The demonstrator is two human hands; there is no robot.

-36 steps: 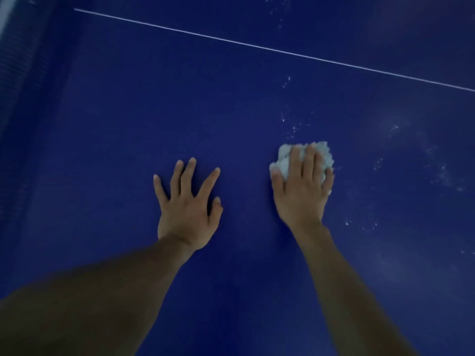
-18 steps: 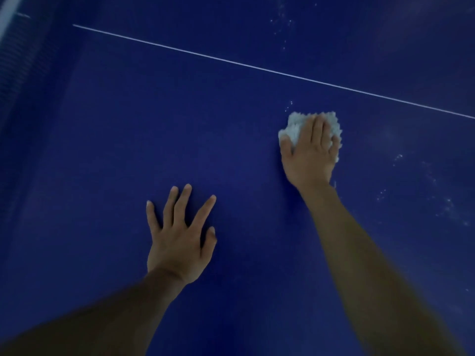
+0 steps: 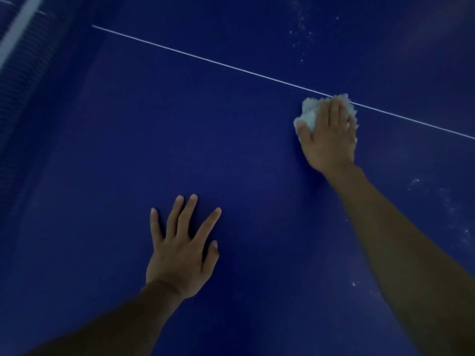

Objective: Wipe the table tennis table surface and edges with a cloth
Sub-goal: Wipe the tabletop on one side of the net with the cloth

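Note:
The dark blue table tennis table (image 3: 180, 129) fills the view, with its thin white centre line (image 3: 205, 59) running diagonally across. A crumpled white cloth (image 3: 309, 113) lies on the surface right at that line. My right hand (image 3: 330, 136) presses flat on the cloth with straight fingers, and the cloth sticks out past the fingertips and beside the thumb. My left hand (image 3: 182, 253) rests palm down on the bare table nearer to me, with its fingers spread and nothing under it.
The net (image 3: 15, 73) with its white top band runs along the far left. White dust specks (image 3: 300, 34) dot the surface beyond the line, and more specks (image 3: 460, 222) lie to the right of my right forearm.
My right hand has pushed the cloth away from me, from the middle of the near half up to the white line. My left hand has stayed planted on the table.

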